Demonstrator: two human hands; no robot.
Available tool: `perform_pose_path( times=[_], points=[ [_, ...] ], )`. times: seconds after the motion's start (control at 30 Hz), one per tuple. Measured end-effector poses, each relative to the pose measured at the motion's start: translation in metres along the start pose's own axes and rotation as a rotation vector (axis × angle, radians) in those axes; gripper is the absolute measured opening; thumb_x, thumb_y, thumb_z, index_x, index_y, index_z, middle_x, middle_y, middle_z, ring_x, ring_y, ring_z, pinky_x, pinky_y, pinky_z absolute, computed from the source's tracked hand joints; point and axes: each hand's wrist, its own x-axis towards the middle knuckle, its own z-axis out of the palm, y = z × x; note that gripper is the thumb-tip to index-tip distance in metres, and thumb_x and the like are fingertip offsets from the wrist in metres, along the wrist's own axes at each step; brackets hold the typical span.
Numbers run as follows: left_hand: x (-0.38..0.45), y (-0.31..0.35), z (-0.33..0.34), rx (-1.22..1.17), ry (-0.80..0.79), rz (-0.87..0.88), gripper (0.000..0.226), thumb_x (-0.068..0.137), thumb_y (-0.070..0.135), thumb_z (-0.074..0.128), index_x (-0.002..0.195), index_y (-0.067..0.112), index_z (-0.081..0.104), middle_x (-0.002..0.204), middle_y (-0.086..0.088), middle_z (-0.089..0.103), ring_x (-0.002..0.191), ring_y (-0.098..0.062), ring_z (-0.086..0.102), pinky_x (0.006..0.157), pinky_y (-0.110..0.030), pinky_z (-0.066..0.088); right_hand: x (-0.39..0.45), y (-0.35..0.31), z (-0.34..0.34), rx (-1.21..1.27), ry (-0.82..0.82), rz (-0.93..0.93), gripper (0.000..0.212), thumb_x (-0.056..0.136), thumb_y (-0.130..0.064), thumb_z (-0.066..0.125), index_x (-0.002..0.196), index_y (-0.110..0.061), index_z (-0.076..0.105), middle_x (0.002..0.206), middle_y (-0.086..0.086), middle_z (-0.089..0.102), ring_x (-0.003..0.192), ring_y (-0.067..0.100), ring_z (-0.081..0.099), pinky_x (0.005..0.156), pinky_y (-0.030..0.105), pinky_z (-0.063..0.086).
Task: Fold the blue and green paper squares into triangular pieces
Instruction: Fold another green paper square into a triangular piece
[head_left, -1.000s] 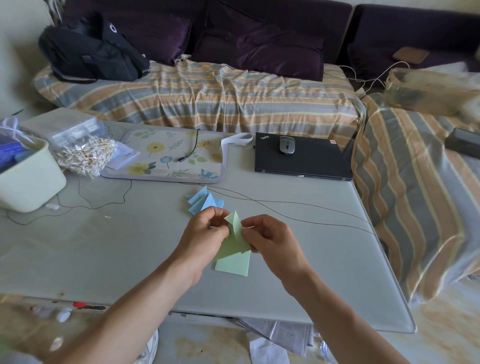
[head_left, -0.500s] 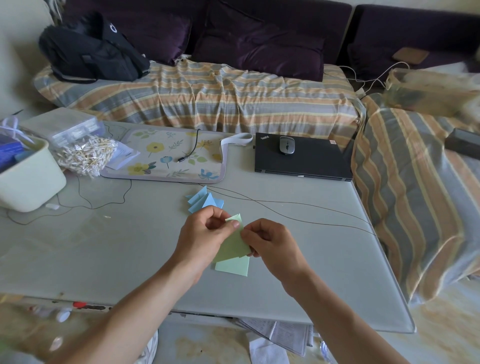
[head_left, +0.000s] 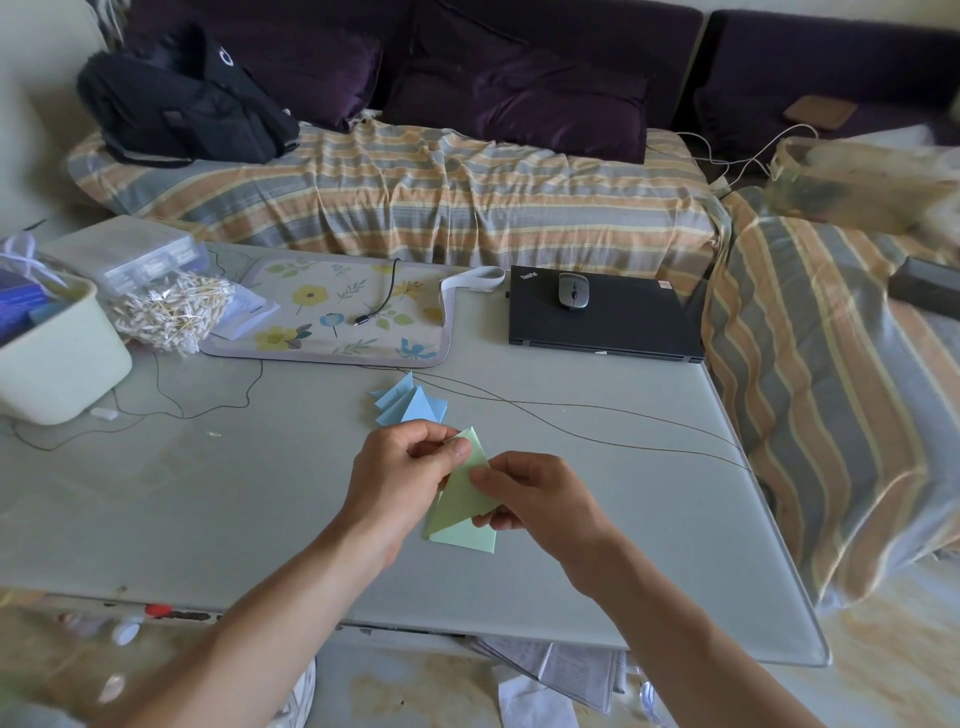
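A light green paper (head_left: 462, 493), folded into a narrow triangular shape, is held just above the grey table (head_left: 208, 499). My left hand (head_left: 400, 467) pinches its upper tip and my right hand (head_left: 535, 493) pinches its right edge. Beneath it lies a flat green paper square (head_left: 467, 540), partly hidden by my hands. Just behind my hands, several folded blue triangular pieces (head_left: 410, 405) lie in a small pile on the table.
A floral mat (head_left: 332, 322) with a cable plug, a closed black laptop (head_left: 602, 322) with a mouse (head_left: 573, 291) on it, a cream tub (head_left: 57, 353) and a bag of cotton swabs (head_left: 166, 312) ring the work spot. Thin wires (head_left: 571, 415) cross the table behind the papers.
The green paper's raised flap has been pressed flat into a longer triangle. My right hand slid lower along its edge; my left hand stays at the tip.
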Motion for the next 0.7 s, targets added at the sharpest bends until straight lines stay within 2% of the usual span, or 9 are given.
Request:
perform_pose_path(
  times=[0.13,0.37,0.43,0.5,0.6,0.7],
  points=[
    [0.0004,-0.0006,-0.0010,-0.013,-0.002,-0.009,0.004,0.089,0.021,0.078,0.089,0.017,0.079,0.084,-0.005,0.079,0.088,-0.032,0.076,0.093,-0.046,0.059,-0.0001,0.0007,-0.0005,0.018,-0.038,0.021,0.015,0.097,-0.019,0.067,0.088,-0.011,0.076,0.074,0.006,0.074,0.068,0.014,0.067,0.073,0.026,0.055],
    [0.0005,-0.0001,-0.0016,0.002,-0.011,0.012,0.007,0.092,0.023,0.075,0.087,0.020,0.079,0.084,-0.003,0.079,0.086,-0.029,0.076,0.092,-0.045,0.060,0.0007,0.0015,-0.0009,-0.002,-0.012,0.018,0.018,0.093,-0.019,0.073,0.075,-0.016,0.073,0.070,0.008,0.073,0.066,0.017,0.065,0.074,0.032,0.053],
    [0.0004,0.0004,-0.0008,0.003,-0.040,0.003,0.004,0.092,0.025,0.075,0.092,0.021,0.077,0.081,0.001,0.077,0.079,-0.024,0.074,0.090,-0.041,0.061,0.0013,0.0028,-0.0011,0.001,0.026,0.025,0.016,0.093,-0.019,0.073,0.079,-0.012,0.074,0.070,0.009,0.073,0.066,0.018,0.064,0.076,0.035,0.054],
    [-0.0007,-0.0007,0.0013,0.040,-0.096,-0.029,0.009,0.090,0.028,0.076,0.096,0.022,0.073,0.076,0.004,0.070,0.071,-0.015,0.066,0.079,-0.033,0.057,0.0027,0.0041,-0.0027,0.032,0.081,0.031,0.019,0.093,-0.021,0.073,0.084,-0.004,0.075,0.070,0.010,0.073,0.067,0.018,0.063,0.080,0.040,0.056],
    [-0.0022,-0.0047,0.0030,0.134,-0.141,-0.043,0.007,0.088,0.029,0.079,0.091,0.026,0.074,0.082,0.005,0.072,0.073,-0.009,0.063,0.073,-0.027,0.052,0.0038,0.0048,-0.0060,0.051,0.123,0.045,0.024,0.093,-0.024,0.073,0.087,-0.001,0.074,0.075,0.012,0.075,0.069,0.017,0.066,0.086,0.045,0.058],
    [-0.0021,-0.0054,0.0008,0.229,-0.144,0.006,0.003,0.088,0.026,0.079,0.086,0.027,0.078,0.084,0.005,0.076,0.077,-0.009,0.068,0.074,-0.026,0.053,0.0038,0.0049,-0.0056,0.081,0.134,0.025,0.015,0.093,-0.021,0.072,0.096,-0.006,0.073,0.084,0.010,0.076,0.074,0.020,0.069,0.086,0.044,0.059]
  ],
)
